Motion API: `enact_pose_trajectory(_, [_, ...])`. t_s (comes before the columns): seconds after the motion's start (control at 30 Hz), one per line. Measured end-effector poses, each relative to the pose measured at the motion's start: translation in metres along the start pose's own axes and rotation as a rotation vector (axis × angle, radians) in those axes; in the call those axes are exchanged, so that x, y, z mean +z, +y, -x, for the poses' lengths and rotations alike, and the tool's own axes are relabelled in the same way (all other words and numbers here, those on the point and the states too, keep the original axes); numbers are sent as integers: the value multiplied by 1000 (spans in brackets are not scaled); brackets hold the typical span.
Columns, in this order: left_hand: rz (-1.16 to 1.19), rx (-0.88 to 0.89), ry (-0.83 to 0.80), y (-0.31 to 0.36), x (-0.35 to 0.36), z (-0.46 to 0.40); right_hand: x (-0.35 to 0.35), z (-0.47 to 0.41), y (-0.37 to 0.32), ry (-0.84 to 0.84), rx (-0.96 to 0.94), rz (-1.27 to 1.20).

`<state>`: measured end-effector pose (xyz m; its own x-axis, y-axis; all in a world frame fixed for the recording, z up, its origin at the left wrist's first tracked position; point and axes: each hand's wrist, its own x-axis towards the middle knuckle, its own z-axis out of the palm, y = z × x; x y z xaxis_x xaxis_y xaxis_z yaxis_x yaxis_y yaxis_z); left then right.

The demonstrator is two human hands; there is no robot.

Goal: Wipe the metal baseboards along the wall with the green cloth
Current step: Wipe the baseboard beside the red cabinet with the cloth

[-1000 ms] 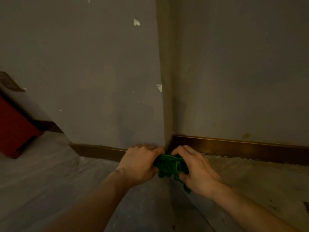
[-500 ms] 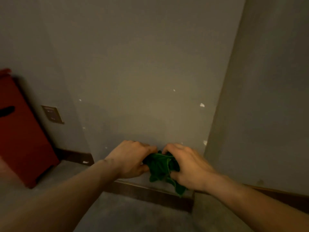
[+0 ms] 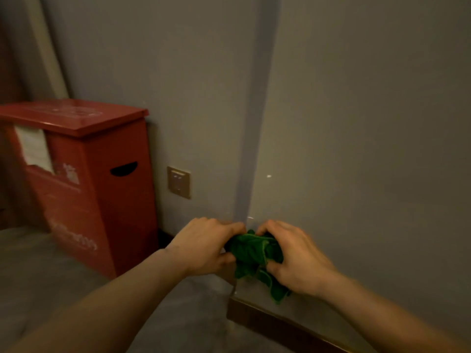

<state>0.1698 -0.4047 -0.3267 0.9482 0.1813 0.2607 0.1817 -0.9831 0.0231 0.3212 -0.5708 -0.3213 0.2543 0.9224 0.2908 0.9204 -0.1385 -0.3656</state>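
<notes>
A bunched green cloth (image 3: 256,253) is held between both hands in front of an outer wall corner. My left hand (image 3: 206,247) grips its left side and my right hand (image 3: 297,258) grips its right side, with a flap hanging below. The cloth is raised above the dark brown metal baseboard (image 3: 270,323), which runs along the foot of the right wall toward the lower right. A short piece of baseboard (image 3: 165,238) shows on the left wall beside the red box.
A tall red box (image 3: 102,179) with a handle slot stands on the grey floor (image 3: 40,271) against the left wall. A beige wall socket (image 3: 179,182) sits low on that wall. Grey walls fill the rest.
The view has swung left and up, bringing the red box and socket into view. Both hands with the cloth have lifted off the baseboard corner and stay together.
</notes>
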Motion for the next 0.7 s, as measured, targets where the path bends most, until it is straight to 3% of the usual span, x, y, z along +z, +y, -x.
enact_pose_trajectory(0.37, [184, -213, 14, -138, 105, 82, 170, -79, -40, -24, 24, -72])
enact_pose_trajectory(0.7, [414, -440, 47, -167, 217, 97, 273, -95, -22, 7, 258, -152])
